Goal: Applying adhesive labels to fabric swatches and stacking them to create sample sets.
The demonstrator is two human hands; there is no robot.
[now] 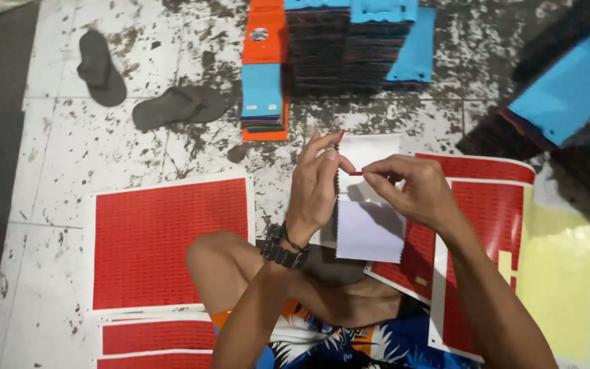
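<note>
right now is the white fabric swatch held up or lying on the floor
Held up: the left hand grips the white fabric swatch at its top edge, so it hangs above the knee.

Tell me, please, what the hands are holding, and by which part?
The left hand holds a white swatch card by its upper left edge; the right hand pinches one end of a small red strip at that card.

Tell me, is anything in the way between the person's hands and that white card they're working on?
Nothing visible is. The left hand already grips the white card by its left edge, and the right hand pinches a small red strip right at the card's face. The red sticker sheets lie flat on the floor, off to the sides.
</note>
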